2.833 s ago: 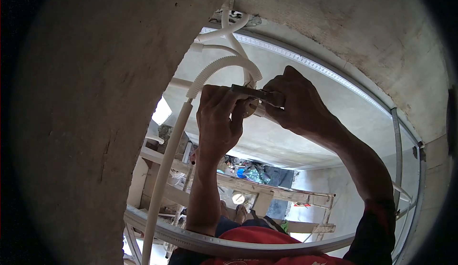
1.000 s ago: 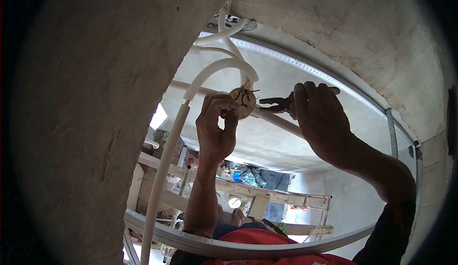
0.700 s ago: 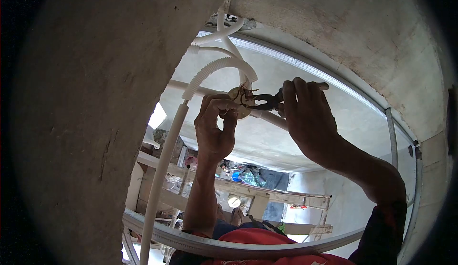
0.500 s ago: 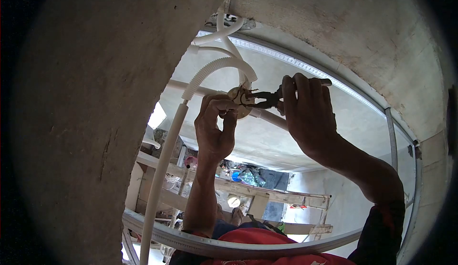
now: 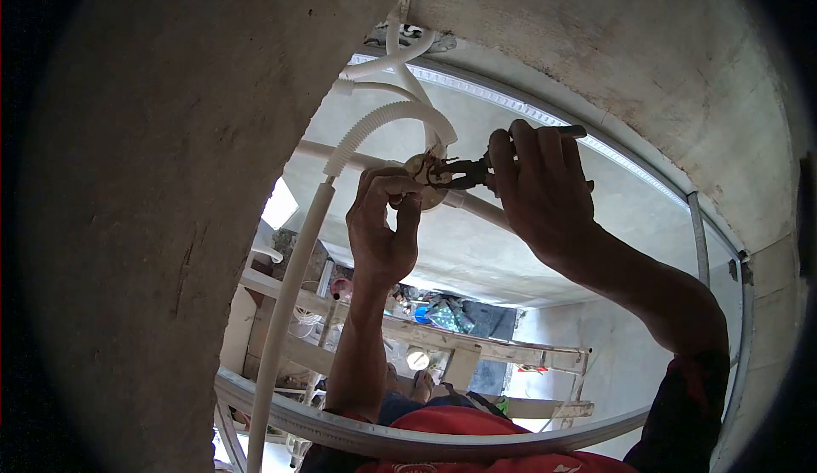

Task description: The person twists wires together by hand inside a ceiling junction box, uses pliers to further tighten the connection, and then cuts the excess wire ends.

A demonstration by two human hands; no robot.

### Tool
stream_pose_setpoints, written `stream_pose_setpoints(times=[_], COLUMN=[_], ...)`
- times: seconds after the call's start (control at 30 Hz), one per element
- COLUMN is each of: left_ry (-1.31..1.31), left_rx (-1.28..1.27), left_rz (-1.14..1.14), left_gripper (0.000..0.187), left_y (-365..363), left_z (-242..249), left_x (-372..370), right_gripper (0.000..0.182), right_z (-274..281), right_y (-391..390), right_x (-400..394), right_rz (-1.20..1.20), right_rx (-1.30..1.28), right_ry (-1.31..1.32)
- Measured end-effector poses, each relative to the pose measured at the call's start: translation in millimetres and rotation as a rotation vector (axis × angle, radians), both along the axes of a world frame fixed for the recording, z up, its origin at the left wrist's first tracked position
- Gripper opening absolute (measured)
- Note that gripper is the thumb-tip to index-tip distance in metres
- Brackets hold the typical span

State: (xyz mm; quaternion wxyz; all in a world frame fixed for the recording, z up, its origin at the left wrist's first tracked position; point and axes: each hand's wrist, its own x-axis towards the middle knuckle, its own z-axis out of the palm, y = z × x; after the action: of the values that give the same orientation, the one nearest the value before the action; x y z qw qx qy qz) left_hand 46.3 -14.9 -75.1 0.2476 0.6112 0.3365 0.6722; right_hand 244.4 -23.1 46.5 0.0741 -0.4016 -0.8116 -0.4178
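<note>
Two hands, one fitting — left hand (image 5: 380, 226) pinches round box (image 5: 425, 182), right hand (image 5: 538, 188) grips one pliers (image 5: 464, 172).

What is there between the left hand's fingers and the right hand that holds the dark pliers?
In the head view, the round beige junction box with its wires sits between the left hand and right hand; the dark pliers reach into it.
</note>
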Motion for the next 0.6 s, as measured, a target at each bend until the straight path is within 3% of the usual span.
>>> stream_pose_setpoints(times=[0.13, 0.2, 0.23, 0.3, 0.6], left_ry=[0.004, 0.087, 0.086, 0.285, 0.163], left_rx=[-0.011, 0.073, 0.075, 0.133, 0.239], left_rz=[0.001, 0.004, 0.005, 0.177, 0.197], left_gripper=[0.017, 0.037, 0.037, 0.053, 0.045], left_y=[-4.6, -10.0, -8.6, -3.4, 5.3], left_z=[1.9, 8.9, 6.2, -5.5, -11.4], left_x=[0.6, -0.8, -0.7, 0.8, 16.7], right_gripper=[0.037, 0.036, 0.035, 0.035, 0.027], right_z=[2.9, 5.8, 5.5, 7.4, 15.4], right_y=[-1.7, -2.5, -5.5, -8.8, -25.6], right_x=[-0.4, -0.7, 0.4, -1.1, -11.8], right_rz=[-0.013, 0.029, 0.0, -0.029, -0.06], right_rx=[-0.011, 0.006, -0.046, -0.101, -0.199], right_ry=[-0.035, -0.019, -0.066, -0.115, -0.219])
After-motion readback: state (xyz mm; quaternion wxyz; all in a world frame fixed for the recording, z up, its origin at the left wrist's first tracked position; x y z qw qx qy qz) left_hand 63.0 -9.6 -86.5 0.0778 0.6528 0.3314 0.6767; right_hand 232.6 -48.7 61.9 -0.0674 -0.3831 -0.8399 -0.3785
